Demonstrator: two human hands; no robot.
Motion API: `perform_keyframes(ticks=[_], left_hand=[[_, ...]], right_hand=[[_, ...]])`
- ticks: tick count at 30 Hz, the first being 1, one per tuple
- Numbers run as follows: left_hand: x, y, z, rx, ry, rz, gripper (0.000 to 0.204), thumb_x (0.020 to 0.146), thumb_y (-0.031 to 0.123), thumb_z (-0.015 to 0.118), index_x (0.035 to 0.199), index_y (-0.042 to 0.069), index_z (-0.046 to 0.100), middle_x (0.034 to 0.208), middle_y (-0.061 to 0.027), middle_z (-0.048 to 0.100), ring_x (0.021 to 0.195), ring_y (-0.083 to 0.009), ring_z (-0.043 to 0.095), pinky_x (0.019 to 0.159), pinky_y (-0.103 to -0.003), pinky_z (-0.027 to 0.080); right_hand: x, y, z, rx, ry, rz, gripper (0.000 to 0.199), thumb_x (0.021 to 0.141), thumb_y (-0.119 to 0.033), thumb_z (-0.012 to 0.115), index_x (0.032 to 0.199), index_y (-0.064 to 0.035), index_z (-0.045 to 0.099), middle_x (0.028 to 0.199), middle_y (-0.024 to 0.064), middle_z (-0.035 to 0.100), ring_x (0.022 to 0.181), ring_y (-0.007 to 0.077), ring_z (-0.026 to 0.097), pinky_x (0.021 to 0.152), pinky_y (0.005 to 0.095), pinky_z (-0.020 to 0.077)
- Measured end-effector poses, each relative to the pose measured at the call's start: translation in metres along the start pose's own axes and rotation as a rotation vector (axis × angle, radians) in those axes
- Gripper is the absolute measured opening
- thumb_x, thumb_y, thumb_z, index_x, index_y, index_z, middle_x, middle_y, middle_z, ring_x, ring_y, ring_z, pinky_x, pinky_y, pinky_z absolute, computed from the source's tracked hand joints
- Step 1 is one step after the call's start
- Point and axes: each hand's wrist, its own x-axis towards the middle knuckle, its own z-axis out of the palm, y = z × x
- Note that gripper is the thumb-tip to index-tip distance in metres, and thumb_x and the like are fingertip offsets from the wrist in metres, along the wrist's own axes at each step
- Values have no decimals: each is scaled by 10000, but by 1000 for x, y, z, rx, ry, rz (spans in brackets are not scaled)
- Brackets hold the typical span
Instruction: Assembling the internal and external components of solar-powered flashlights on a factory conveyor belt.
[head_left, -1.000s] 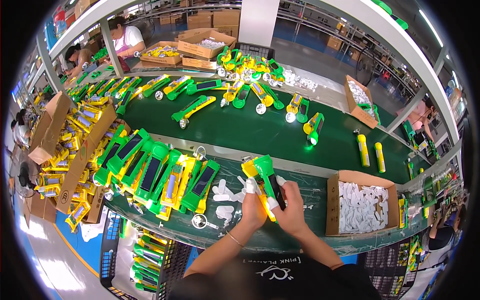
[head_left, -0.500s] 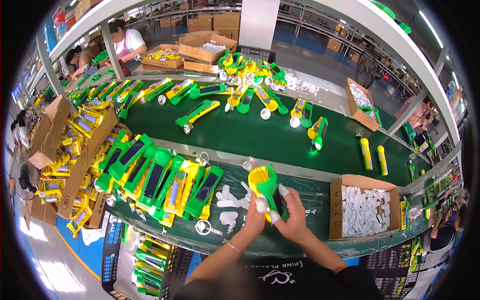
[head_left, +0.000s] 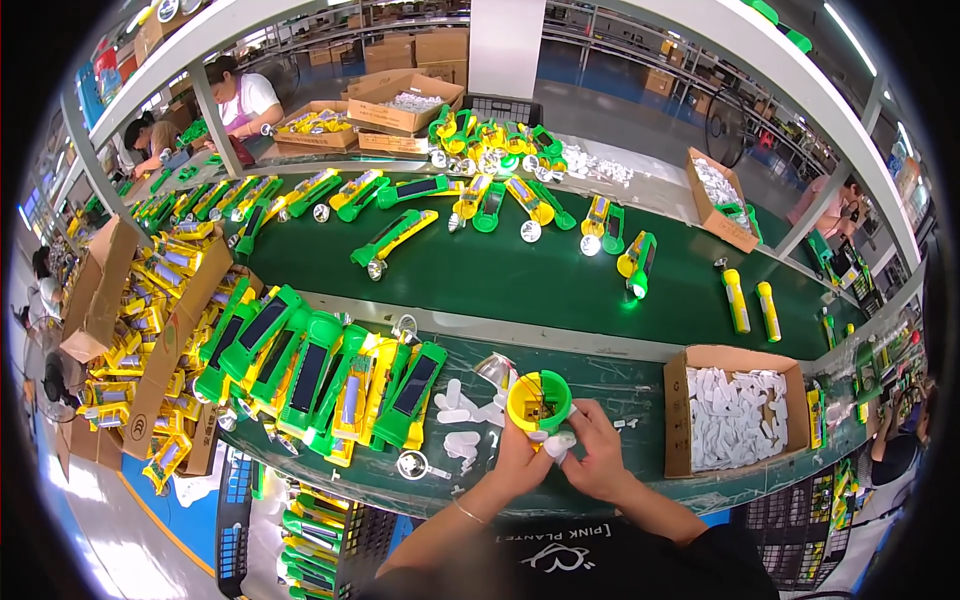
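Between my hands, a flashlight housing point(head_left: 556, 388) in green and yellow stands with its round head tipped toward me. The head is uncapped, and thin wires show inside. My left hand point(head_left: 520, 464) is closed round its yellow side, while my right hand point(head_left: 598, 456) grips the green side from below. A whitish covering or piece point(head_left: 560, 442) shows at my fingertips; which it is I cannot tell. Beside the head, a silver reflector point(head_left: 493, 371) hangs off at the left. Loose white strips point(head_left: 462, 445) lie on the bench left of my hands. The lower housing is hidden by my fingers.
Several half-assembled flashlights point(head_left: 315, 370) are stacked at left, near a carton of yellow housings point(head_left: 150, 335). A carton of white strips point(head_left: 735, 425) stands at right. Across the bench runs a green conveyor point(head_left: 480, 275) bearing flashlights. A co-worker point(head_left: 240, 100) sits at the far left.
The flashlight housing has turned in my hands, so its uncapped round head now faces up and its dark panel is out of sight. My right hand has curled in closer beneath it.
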Motion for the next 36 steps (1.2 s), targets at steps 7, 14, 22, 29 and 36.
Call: perform_keyframes(ticks=[7,14,22,29,36], left_hand=[[8,14,5,-61,-18,-30,565,757,124,631,1186,0,285,1079,-103,463,979,-195,483,857,-316,398],[9,26,-6,-99,-146,-158,584,743,88,647,1198,30,287,1021,-68,491,924,-149,507,771,-283,445],[-4,32,-5,-274,-202,-273,588,803,262,603,1241,39,281,1098,-67,460,985,-150,475,812,-293,418],[-18,37,-5,-322,-194,-403,752,811,592,412,1286,32,249,1133,-89,436,955,-159,475,789,-304,420],[-18,34,-1,-342,-165,-387,758,796,583,453,1288,45,249,1139,-91,431,962,-170,478,789,-318,434]], right_hand=[[1,8,-3,-84,0,-79,418,592,-4,634,987,56,513,934,179,489,814,317,511,673,353,440],[-13,2,-5,31,-56,49,470,627,-60,684,1041,50,491,1000,170,454,905,305,475,722,355,427],[7,-11,-26,180,-119,111,753,609,-168,734,1226,30,351,1089,181,439,1006,331,423,837,378,375],[-16,-7,-20,148,-146,102,804,654,-260,725,1281,23,308,1059,151,448,895,290,444,809,364,369],[-21,-4,-17,135,-121,69,763,666,-219,712,1270,42,325,1043,150,456,884,267,453,783,327,389]])
